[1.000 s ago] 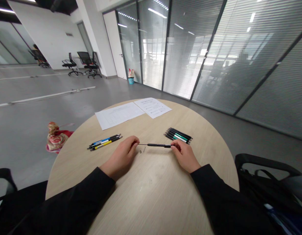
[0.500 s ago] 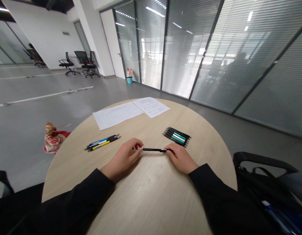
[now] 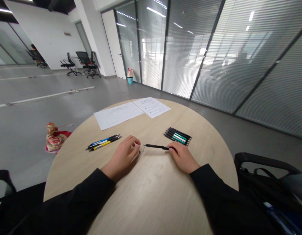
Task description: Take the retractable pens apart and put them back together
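Note:
My right hand (image 3: 183,157) is closed around the clip end of a black pen (image 3: 157,146), which is held just above the round wooden table and points left. My left hand (image 3: 123,156) is closed in a pinch at the other end. A very thin line spans the short gap between its fingertips and the pen's tip; what it is, I cannot make out. Beneath those fingers lie tiny parts (image 3: 140,151) too small to name. Several black pens with green and white labels (image 3: 177,136) lie side by side beyond my right hand. Left of my left hand are blue and yellow-labelled pens (image 3: 104,142).
Two printed sheets (image 3: 119,115) lie at the far side of the table (image 3: 151,202). A chair with a dark bag (image 3: 270,182) stands at the right, another chair (image 3: 5,182) at the left. A patterned cloth bundle (image 3: 55,138) is on the floor.
The pen's tip has risen and come away slightly from my left fingers, so the pen now slants. A thin line shows in the gap, and tiny parts are visible below.

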